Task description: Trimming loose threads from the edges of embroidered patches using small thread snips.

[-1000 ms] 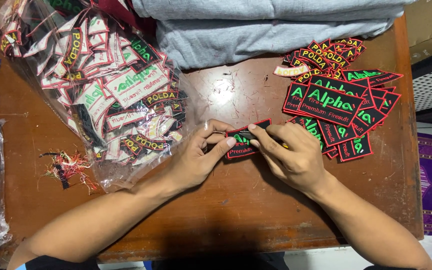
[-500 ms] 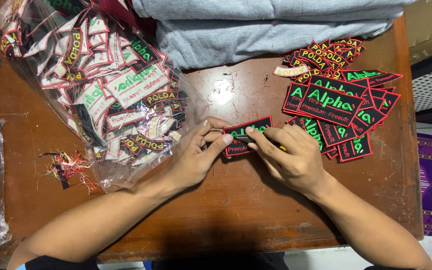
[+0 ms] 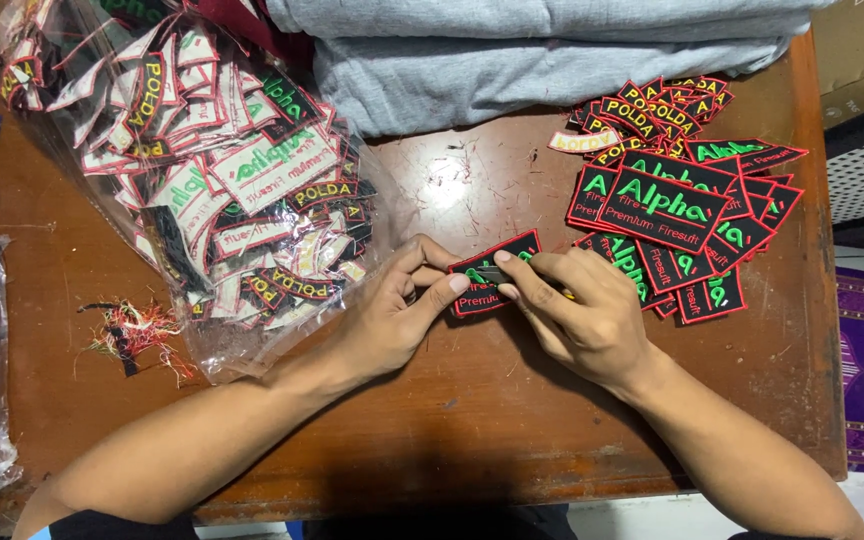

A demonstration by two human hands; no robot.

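Both hands on one black embroidered patch (image 3: pixel 497 270) w/ red border & green lettering, held just above the wooden table (image 3: pixel 472 400). Left hand (image 3: pixel 392 320): thumb & forefinger closed on the patch's near-left edge, other fingers curled under. Right hand (image 3: pixel 582 315): fingers closed over the patch's right half, forefinger tip laid across its middle, nearly meeting the left thumb.

Change vs a sec ago: patch was mostly hidden under the fingers, only a sliver showing. Half a sec ago more of it showed, lettering up. Now it's tilted w/ the far-right corner raised & the fingers sit closer together at its centre. Hands themselves have barely shifted on the table. Reads as the patch being turned/worked between the fingertips, not set down; can't tell whether something is being picked off it, too small.

Just right of the right hand, almost touching: pile of matching black patches (image 3: pixel 667 210), smaller red-yellow patches (image 3: pixel 652 110) at its far end. Left of the left hand: clear plastic bag of patches (image 3: pixel 202 170), mostly backs up. Further left: loose thread scraps (image 3: pixel 132 335). Beyond both hands: folded grey cloth (image 3: pixel 522 60).
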